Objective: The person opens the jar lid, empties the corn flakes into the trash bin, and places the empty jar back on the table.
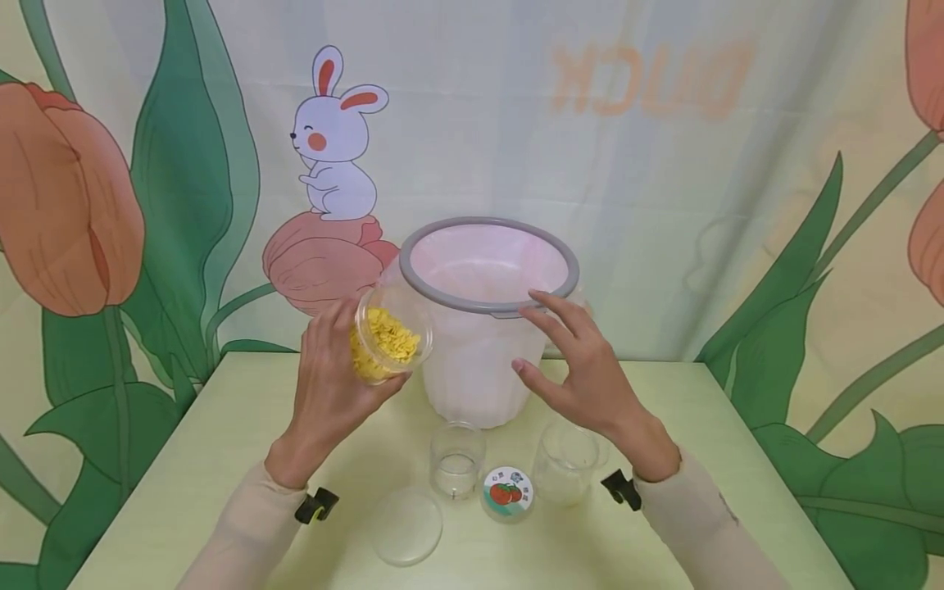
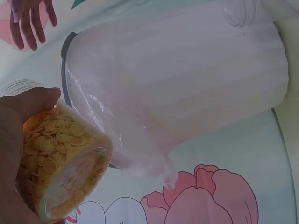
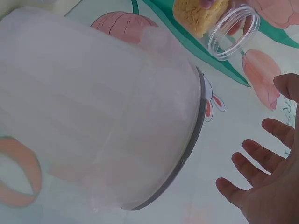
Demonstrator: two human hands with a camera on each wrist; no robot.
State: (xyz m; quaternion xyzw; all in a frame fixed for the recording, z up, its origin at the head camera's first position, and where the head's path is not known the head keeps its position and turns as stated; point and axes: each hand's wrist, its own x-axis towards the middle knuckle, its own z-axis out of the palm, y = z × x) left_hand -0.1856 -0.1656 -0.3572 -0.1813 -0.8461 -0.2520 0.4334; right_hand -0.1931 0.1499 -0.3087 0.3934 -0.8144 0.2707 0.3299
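Table (image 1: 221, 459) edge runs close behind the lined bin (image 1: 483, 328); backdrop hangs right behind it, so little room at the rear. Front of the bin is crowded: 2 clear empty jars (image 1: 457, 459) and (image 1: 566, 460), 1 labelled lid (image 1: 508, 493) between them, 1 clear lid (image 1: 407, 526) lying flat near the front edge. Open table surface to the far left and far right of that cluster.

Bin: translucent, plastic liner folded over a grey rim (image 1: 413, 283), standing upright at table centre-rear.

Left hand (image 1: 328, 385): raised off the table, fingers wrapped around the cereal jar (image 1: 385, 340), firm grasp. Jar is uncapped, full of yellow flakes, tilted with its mouth toward the bin, just beside the rim on its left side. Wrist view shows the jar base (image 2: 70, 179) toward the camera, and the bin wall (image 2: 187, 74) close by.

Right hand (image 1: 583, 369): released, fingers spread and straight, holding nothing, hovering at the bin's right side near the rim. Contact with the liner: cannot tell.
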